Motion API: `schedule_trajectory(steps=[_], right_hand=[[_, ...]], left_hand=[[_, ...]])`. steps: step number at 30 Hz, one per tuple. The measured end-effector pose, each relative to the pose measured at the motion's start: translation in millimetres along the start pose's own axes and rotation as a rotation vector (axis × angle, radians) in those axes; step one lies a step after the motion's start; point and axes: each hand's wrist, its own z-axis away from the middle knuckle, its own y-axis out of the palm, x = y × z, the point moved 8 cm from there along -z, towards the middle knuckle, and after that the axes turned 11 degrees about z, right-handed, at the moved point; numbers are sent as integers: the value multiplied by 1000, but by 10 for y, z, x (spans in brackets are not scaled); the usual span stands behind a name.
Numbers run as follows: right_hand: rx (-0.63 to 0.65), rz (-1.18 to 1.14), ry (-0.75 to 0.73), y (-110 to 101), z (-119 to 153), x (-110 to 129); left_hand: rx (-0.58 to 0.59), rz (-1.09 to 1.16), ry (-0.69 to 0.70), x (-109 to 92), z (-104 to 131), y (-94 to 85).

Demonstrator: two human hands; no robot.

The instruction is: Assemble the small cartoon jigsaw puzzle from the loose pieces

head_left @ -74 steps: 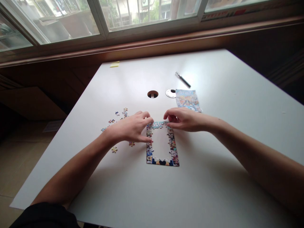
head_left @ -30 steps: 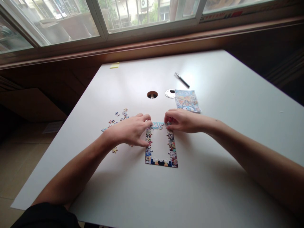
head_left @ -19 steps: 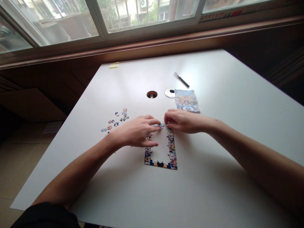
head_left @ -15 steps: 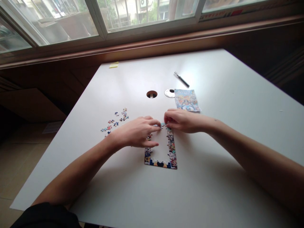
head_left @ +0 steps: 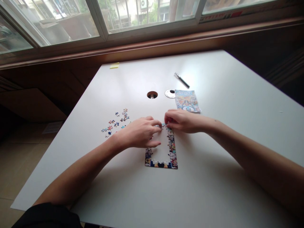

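Note:
A rectangular jigsaw puzzle border point(head_left: 172, 148) lies flat on the white table, its middle showing bare tabletop. My left hand point(head_left: 142, 132) reaches over the border's left side, thumb and fingers apart, with the fingertips at the far edge. At the far right corner, my right hand point(head_left: 180, 121) has its fingers curled together against the border; whether a piece is between them is hidden. Loose puzzle pieces point(head_left: 116, 124) are scattered left of my left hand, some partly behind it. Beyond my right hand lies a colourful picture sheet point(head_left: 187, 100).
A black pen with a clear cap point(head_left: 182, 80) lies farther back. The white table point(head_left: 209, 190) has a round cable hole point(head_left: 152, 94), with its silver cover point(head_left: 169, 93) beside it, partly under the sheet. A yellow sticky note point(head_left: 114, 65) is at the far left edge, near the window.
Both hands stay almost in place at the border's far edge. The whole view shifts very slightly; no piece visibly moves.

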Motion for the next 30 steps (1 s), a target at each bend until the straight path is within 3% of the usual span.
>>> schedule_trajectory(steps=[23, 30], right_hand=[[-82, 21, 99, 1, -67, 18], [-87, -1, 87, -34, -31, 32]], left_hand=[[-14, 62, -12, -13, 14, -11], [-101, 239, -24, 170, 41, -115]])
